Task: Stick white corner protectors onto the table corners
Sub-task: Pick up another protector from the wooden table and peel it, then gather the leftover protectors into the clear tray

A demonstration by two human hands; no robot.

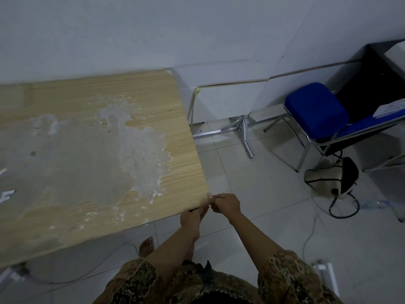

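Observation:
A wooden table [65,220] with worn, peeling patches fills the left of the view. Its near right corner lies at the middle of the frame. On that corner sits a small whitish corner protector [209,197], mostly hidden by fingers. My left hand [192,218] comes up from below and pinches the protector at the corner. Just to the right of the corner, my right hand [225,204] has its fingers curled and also pinches the protector. The far right corner [169,71] of the table shows a pale patch.
A blue chair [315,110] stands at the right on the tiled floor. In front of it lie a bag [331,176] and a black cable [344,209]. A folded metal stand [241,128] leans by the wall. White scraps [6,194] rest on the table's left edge.

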